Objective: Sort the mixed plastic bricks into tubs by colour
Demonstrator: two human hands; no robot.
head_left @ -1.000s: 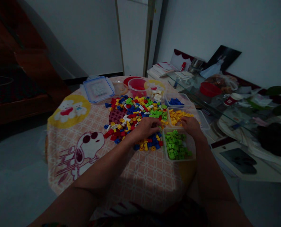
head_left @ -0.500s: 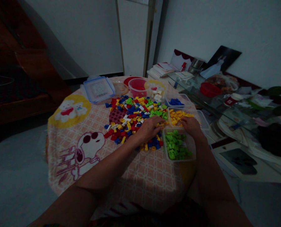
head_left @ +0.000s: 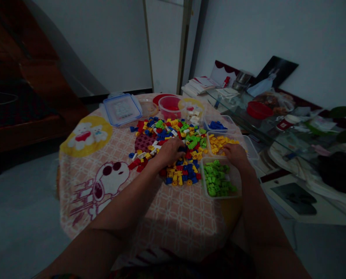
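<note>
A mixed pile of toy building bricks [head_left: 184, 170] in red, blue, yellow, white and green covers the middle of the round table. Over its left part my left hand [head_left: 170, 152] bends its fingers down among the bricks; a dark blue piece shows by the fingertips, and what they grip is hidden. At the pile's right stands a clear box of yellow bricks [head_left: 216, 143]. My right hand [head_left: 235, 154] rests over that box's right end with fingers curled in, their contents not distinguishable. Nearer me is a clear box of green bricks [head_left: 218, 180].
Blue bricks [head_left: 216, 125] lie in another clear box. Behind the pile are a round tub [head_left: 170, 110] with red inside, white bricks [head_left: 194, 117] and a blue-rimmed lid [head_left: 122, 109]. A cluttered glass table [head_left: 239, 120] adjoins on the right.
My left hand has moved left across the pile, away from the yellow box, uncovering green and yellow bricks. My right hand has stayed at the yellow box.
</note>
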